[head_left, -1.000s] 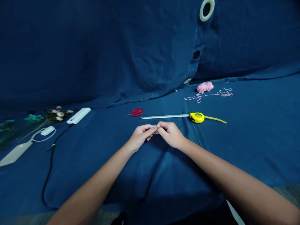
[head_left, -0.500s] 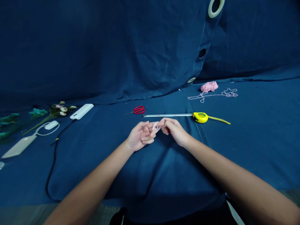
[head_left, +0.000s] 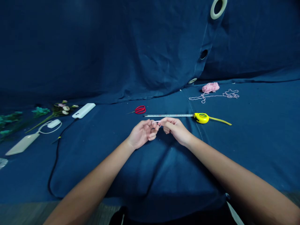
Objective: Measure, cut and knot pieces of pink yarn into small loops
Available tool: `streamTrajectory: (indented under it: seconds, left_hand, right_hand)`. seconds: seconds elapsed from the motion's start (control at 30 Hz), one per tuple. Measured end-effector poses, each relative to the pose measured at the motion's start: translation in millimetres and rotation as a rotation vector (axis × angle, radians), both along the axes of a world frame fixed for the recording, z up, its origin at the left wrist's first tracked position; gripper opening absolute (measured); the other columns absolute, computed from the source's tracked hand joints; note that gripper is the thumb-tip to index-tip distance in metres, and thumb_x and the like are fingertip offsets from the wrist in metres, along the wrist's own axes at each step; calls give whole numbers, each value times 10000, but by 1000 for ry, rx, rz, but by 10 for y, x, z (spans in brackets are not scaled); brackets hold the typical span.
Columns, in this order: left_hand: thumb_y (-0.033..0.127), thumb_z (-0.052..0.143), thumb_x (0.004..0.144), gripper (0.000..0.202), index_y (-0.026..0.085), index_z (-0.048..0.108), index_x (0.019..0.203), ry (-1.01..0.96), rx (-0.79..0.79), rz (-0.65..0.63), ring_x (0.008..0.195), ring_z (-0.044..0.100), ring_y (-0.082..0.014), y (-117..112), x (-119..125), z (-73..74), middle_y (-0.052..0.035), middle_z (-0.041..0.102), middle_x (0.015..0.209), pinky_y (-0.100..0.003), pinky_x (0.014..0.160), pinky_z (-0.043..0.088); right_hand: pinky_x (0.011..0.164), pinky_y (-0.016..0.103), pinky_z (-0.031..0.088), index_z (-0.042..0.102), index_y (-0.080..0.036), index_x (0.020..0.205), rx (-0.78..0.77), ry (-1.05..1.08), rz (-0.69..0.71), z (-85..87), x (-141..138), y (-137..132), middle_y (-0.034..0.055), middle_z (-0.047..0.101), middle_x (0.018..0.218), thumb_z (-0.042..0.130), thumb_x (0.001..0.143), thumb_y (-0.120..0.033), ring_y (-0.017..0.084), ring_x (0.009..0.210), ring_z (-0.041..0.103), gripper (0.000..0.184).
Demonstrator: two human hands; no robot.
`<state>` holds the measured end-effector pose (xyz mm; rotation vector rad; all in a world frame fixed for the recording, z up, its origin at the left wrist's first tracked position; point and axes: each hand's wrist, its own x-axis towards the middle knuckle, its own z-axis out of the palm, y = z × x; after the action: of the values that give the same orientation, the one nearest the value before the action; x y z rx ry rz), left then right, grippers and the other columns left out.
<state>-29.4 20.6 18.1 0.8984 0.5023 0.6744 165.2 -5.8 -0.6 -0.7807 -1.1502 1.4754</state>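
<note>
A short length of pale pink yarn (head_left: 157, 121) runs between my two hands just above the cloth. My left hand (head_left: 142, 133), palm up with fingers curled, holds it around the fingertips. Thumb and forefinger of my right hand (head_left: 175, 128) pinch the other side of it. Just beyond the hands lies a yellow tape measure (head_left: 201, 118), its blade (head_left: 168, 115) drawn out to the left. Red-handled scissors (head_left: 140, 109) rest behind the blade's left end. Farther back on the right sits a pink yarn ball (head_left: 210, 87) with a loose strand.
Dark blue cloth covers the table and hangs as a curtain behind. To the left lie a white power strip (head_left: 83, 110) with a black cord (head_left: 56, 159), a white flat device (head_left: 22, 144) with a cable, and artificial flowers (head_left: 65, 108).
The yarn loop that crossed my left fingers is now drawn out as a short, flatter strand between both hands. My left fingers have curled in more. The view has shifted slightly.
</note>
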Motion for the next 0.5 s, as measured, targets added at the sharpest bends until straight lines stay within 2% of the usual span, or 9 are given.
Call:
streamTrajectory:
  seconds: [0.1,0.17,0.23,0.3,0.4,0.5]
  left_hand:
    - [441,606,899,348,170,532,692,-3,-71,50,518,392,-101,21,-8,-5,-20,521,704,-262,524,361]
    - [456,599,897,392,182,494,637,-8,-104,52,507,373,-108,23,-13,-15,2,443,630,-265,514,356]
    - [462,596,895,394,176,530,632,-14,-111,65,489,351,-105,20,-12,-31,11,419,600,-261,496,343]
    - [436,614,890,331,153,645,722,-18,-97,103,487,354,-93,18,0,-52,-5,500,644,-249,484,338]
    - [366,706,866,244,149,763,963,20,-35,189,526,401,-72,16,37,-88,-26,625,794,-218,479,327]
    - [380,777,864,339,169,784,1129,165,122,290,593,470,-72,4,84,-119,-39,665,861,-207,495,331]
  right_hand:
    - [556,270,285,641,-173,817,-148,124,166,10,-14,-23,-79,352,589,704,837,-334,97,542,274,174]
    - [550,267,290,589,-187,809,-222,163,306,18,-31,-47,-80,323,616,685,829,-310,96,546,270,157]
    - [543,263,292,559,-196,823,-235,164,371,22,-48,-65,-76,338,640,673,828,-308,96,545,287,160]
    - [535,259,290,549,-201,847,-190,128,331,15,-60,-70,-72,366,650,682,845,-335,96,542,312,189]
    - [531,252,288,557,-208,893,-71,21,201,-36,-69,-47,-79,376,633,686,901,-439,99,538,329,264]
    - [525,249,271,598,-203,939,71,-165,88,-129,-65,0,-71,444,626,630,951,-544,98,527,331,343]
